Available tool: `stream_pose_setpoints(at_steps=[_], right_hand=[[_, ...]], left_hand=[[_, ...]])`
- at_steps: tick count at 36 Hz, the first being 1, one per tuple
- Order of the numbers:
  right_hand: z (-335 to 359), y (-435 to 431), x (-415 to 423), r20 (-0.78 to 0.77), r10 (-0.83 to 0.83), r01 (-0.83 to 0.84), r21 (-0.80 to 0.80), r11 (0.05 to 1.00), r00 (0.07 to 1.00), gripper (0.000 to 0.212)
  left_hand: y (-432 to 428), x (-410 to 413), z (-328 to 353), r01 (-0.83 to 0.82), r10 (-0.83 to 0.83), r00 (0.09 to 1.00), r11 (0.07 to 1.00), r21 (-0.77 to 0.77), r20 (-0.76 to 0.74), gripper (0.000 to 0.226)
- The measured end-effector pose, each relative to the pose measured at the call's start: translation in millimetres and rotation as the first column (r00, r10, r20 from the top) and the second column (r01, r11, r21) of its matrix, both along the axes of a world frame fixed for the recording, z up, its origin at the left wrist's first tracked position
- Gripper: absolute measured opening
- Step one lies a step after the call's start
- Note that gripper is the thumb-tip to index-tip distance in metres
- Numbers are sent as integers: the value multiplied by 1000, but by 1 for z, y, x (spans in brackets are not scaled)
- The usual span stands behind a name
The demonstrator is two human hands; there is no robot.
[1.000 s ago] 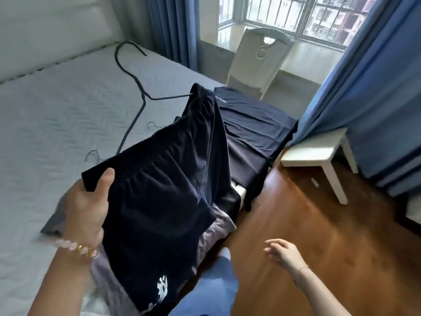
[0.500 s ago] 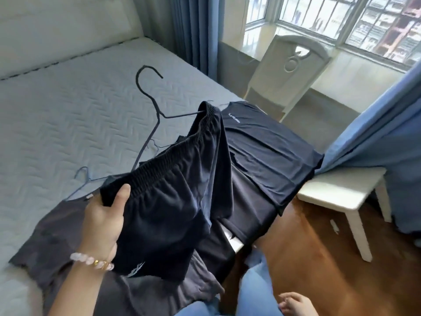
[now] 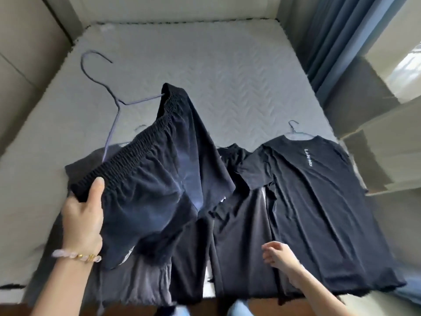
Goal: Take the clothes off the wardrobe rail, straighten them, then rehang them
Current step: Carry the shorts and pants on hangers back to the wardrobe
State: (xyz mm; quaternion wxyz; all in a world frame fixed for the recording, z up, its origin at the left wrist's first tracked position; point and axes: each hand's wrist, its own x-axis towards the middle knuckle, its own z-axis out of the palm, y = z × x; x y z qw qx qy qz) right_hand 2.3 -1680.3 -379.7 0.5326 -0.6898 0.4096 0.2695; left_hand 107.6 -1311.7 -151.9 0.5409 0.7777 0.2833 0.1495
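While the left hand [image 3: 83, 215] holds the dark navy shorts [image 3: 148, 183] up over the bed [image 3: 227, 76], its grip is a pinch on the near end of the elastic waistband, thumb on the front and fingers tucked behind the cloth, with a beaded bracelet [image 3: 77, 256] at the wrist; the far end of that waistband rides on one arm of a thin wire hanger [image 3: 107, 87], whose hook points up and to the left, and the legs of the shorts drape down over a grey garment [image 3: 136, 281] spread on the mattress; over to the right hand [image 3: 276, 254], which hovers low above the dark clothes near the bed's near edge, its grip loosely curled on nothing; just beside it a black T-shirt [image 3: 319, 197] lies flat, a second hanger [image 3: 293, 130] poking out of its collar, and between T-shirt and shorts lies another black garment [image 3: 239, 224], rumpled; blue curtain [image 3: 330, 30] at the far right
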Motion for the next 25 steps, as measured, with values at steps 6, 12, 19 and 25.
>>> stream_pose_setpoints(at_steps=[6, 12, 19, 25], right_hand=[[-8, -6, 87, 53, 182, -183, 33, 982, 982, 24], [-19, 9, 157, 83, 273, -276, 35, 960, 958, 25], [-52, 2, 248, 153, 216, -211, -52, 976, 964, 25], [-92, 4, 310, 229, 295, -247, -216, 945, 928, 28]], left_hand=[[-15, 20, -19, -122, 122, 993, 992, 11, -3, 38], [-43, 47, -49, -92, 92, 996, 995, 39, -16, 29], [-52, 88, -123, -13, 6, 993, 999, -52, -121, 23], [-55, 115, -195, 78, -96, 974, 993, -91, -208, 8]])
